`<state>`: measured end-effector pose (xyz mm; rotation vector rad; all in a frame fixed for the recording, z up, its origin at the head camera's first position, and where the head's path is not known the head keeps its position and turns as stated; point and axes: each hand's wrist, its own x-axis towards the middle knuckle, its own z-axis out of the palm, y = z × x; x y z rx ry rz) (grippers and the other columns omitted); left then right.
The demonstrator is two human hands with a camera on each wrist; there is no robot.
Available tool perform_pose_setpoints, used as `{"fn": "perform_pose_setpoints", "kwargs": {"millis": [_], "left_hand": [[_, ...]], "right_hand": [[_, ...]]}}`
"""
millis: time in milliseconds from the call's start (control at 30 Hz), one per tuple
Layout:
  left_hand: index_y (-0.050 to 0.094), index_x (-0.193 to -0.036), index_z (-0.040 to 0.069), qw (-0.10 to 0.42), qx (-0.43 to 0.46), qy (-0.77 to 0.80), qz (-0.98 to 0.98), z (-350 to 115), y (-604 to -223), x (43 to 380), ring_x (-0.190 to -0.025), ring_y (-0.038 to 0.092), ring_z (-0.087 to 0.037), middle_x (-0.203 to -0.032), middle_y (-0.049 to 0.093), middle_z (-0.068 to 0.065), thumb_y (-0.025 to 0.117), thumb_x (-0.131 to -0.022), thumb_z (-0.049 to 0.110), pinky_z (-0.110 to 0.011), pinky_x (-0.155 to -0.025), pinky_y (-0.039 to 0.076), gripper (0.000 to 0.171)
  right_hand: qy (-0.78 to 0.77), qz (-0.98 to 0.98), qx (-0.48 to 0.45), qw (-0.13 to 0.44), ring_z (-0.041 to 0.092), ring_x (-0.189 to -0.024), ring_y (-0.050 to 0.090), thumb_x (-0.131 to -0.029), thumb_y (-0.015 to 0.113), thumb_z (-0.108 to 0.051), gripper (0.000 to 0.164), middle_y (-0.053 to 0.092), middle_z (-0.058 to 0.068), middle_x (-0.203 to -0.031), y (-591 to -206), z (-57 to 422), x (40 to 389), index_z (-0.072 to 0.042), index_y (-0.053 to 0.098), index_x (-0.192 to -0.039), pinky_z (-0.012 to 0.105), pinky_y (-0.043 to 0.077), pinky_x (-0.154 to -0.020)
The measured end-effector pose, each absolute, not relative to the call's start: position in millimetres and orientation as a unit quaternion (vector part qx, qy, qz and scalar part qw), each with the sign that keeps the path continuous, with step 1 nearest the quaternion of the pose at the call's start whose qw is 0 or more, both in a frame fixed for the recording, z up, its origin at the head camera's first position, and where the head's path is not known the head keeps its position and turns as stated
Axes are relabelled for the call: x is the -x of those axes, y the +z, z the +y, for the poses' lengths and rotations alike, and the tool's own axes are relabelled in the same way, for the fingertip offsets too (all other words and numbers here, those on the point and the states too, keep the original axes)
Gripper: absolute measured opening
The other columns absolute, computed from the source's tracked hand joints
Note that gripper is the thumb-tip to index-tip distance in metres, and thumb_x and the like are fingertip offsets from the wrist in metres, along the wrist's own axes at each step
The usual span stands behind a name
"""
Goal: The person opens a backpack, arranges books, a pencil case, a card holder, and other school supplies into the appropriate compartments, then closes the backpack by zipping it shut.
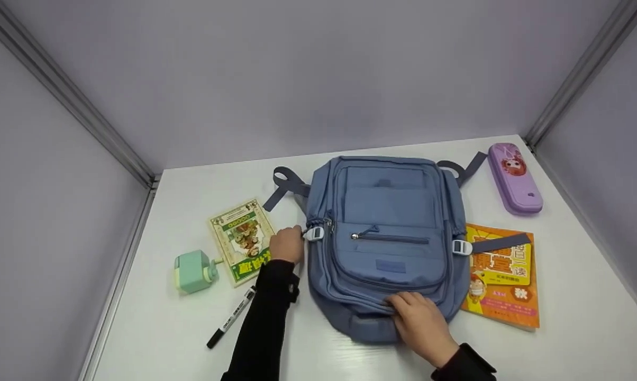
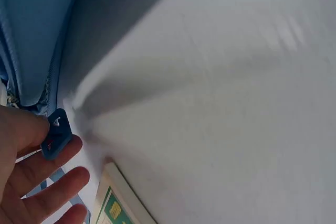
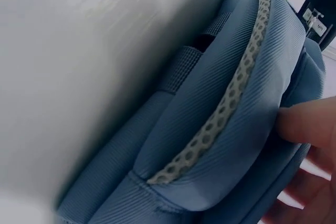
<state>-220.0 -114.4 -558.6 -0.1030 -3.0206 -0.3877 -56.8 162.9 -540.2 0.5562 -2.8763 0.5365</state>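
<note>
A blue backpack lies on the white table with its front pocket facing up. At its left side, beside the white buckle, is my left hand. Thumb and index finger pinch a small dark blue zipper pull, while the other fingers spread apart. My right hand grips the padded edge of the backpack at the end nearest me. In the right wrist view the thumb presses on the blue fabric next to a mesh strip; the other fingers are partly hidden behind the bag.
Left of the backpack lie a green-and-cream booklet, a mint-green pencil sharpener and a black-and-white marker. An orange book lies partly under the bag's right strap. A purple pencil case sits at the back right.
</note>
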Motion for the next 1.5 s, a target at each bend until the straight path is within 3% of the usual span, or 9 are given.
{"fn": "perform_pose_setpoints", "kwargs": {"millis": [267, 567, 833, 1067, 1300, 1500], "left_hand": [[0.065, -0.087, 0.001, 0.058, 0.057, -0.176, -0.981, -121.7, -551.9, 209.6, -0.076, 0.066, -0.036, -0.08, 0.066, -0.02, 0.064, -0.093, 0.006, -0.047, -0.068, 0.054, 0.008], [0.067, -0.086, -0.001, 0.075, 0.086, -0.146, -0.983, -130.3, -552.2, 187.7, -0.07, 0.065, -0.035, -0.078, 0.065, -0.02, 0.062, -0.095, 0.01, -0.047, -0.065, 0.054, 0.014], [0.069, -0.071, -0.002, 0.14, 0.052, -0.115, -0.982, -134.6, -558.2, 177.6, -0.061, 0.067, -0.036, -0.067, 0.068, -0.02, 0.062, -0.089, 0.001, -0.046, -0.06, 0.055, 0.02], [0.072, -0.083, 0.0, 0.218, 0.047, -0.097, -0.97, -138.6, -561.5, 175.4, -0.055, 0.065, -0.032, -0.065, 0.066, -0.017, 0.064, -0.09, 0.003, -0.043, -0.051, 0.053, 0.011], [0.066, -0.083, 0.004, 0.195, 0.015, -0.197, -0.961, -139.5, -558.3, 177.2, -0.067, 0.068, -0.032, -0.073, 0.069, -0.016, 0.071, -0.088, 0.008, -0.044, -0.061, 0.054, 0.008], [0.062, -0.078, 0.005, 0.214, 0.04, -0.196, -0.956, -142.2, -559.6, 174.9, -0.064, 0.067, -0.031, -0.069, 0.066, -0.014, 0.078, -0.083, 0.012, -0.043, -0.058, 0.052, 0.019]], "right_hand": [[0.168, -0.974, -0.143, 0.06, 0.023, -0.091, 0.067, -0.08, 0.076, -0.006, 0.022, 0.071, 0.005, -0.097, -540.1, 163.4, 57.1, -0.009, 0.072, -0.101, 0.041, 0.056, -0.08], [0.168, -0.974, -0.142, 0.049, 0.029, -0.087, 0.07, -0.086, 0.071, -0.005, 0.018, 0.074, 0.013, -0.096, -545.3, 157.8, 61.0, -0.005, 0.069, -0.104, 0.043, 0.057, -0.077], [0.174, -0.968, -0.168, 0.06, 0.03, -0.079, 0.069, -0.088, 0.067, 0.0, 0.015, 0.073, 0.014, -0.087, -548.9, 154.9, 72.3, -0.004, 0.064, -0.103, 0.043, 0.056, -0.071], [0.179, -0.964, -0.182, 0.072, 0.032, -0.076, 0.069, -0.088, 0.065, 0.002, 0.013, 0.072, 0.015, -0.083, -550.3, 157.4, 83.9, -0.004, 0.064, -0.1, 0.044, 0.056, -0.069], [0.183, -0.963, -0.185, 0.069, 0.032, -0.076, 0.069, -0.087, 0.066, 0.003, 0.014, 0.072, 0.015, -0.084, -551.0, 159.2, 86.4, -0.003, 0.065, -0.099, 0.044, 0.056, -0.07], [0.193, -0.963, -0.18, 0.052, 0.032, -0.078, 0.07, -0.086, 0.067, 0.002, 0.014, 0.073, 0.015, -0.085, -550.5, 160.0, 87.8, -0.005, 0.065, -0.098, 0.045, 0.056, -0.072]]}}
